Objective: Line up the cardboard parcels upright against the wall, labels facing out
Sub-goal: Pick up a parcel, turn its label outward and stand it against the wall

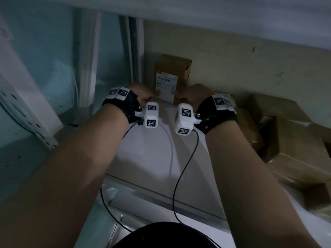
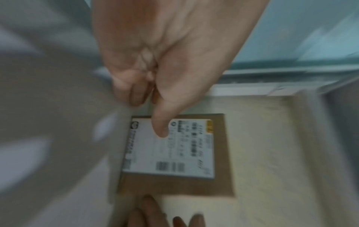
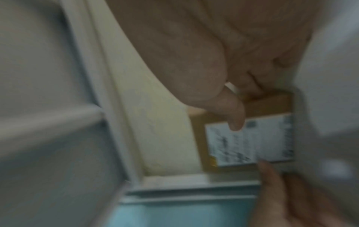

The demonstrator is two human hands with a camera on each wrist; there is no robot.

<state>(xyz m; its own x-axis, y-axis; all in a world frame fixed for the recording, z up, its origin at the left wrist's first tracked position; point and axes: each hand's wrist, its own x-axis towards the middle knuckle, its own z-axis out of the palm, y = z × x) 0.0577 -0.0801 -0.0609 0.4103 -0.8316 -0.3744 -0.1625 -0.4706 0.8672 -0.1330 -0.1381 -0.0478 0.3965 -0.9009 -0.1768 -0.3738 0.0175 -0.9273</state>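
Observation:
A small cardboard parcel (image 1: pixel 172 68) stands upright against the beige wall (image 1: pixel 250 65), its white label (image 1: pixel 165 86) facing out. Both hands hold it low at its sides. My left hand (image 1: pixel 143 95) is at its left edge; in the left wrist view its thumb (image 2: pixel 161 127) lies on the label (image 2: pixel 174 153) and its fingers (image 2: pixel 136 95) curl by the edge. My right hand (image 1: pixel 197 94) grips the right edge; in the right wrist view its thumb (image 3: pixel 236 118) presses the parcel's (image 3: pixel 268 106) front and the other fingers wrap the side.
A loose pile of larger cardboard parcels (image 1: pixel 290 140) lies to the right along the wall. The white tabletop (image 1: pixel 148 154) runs toward me, with cables (image 1: pixel 180 176) across it. A teal glass panel (image 1: pixel 53 51) and a white slotted rail (image 1: pixel 26 113) stand at the left.

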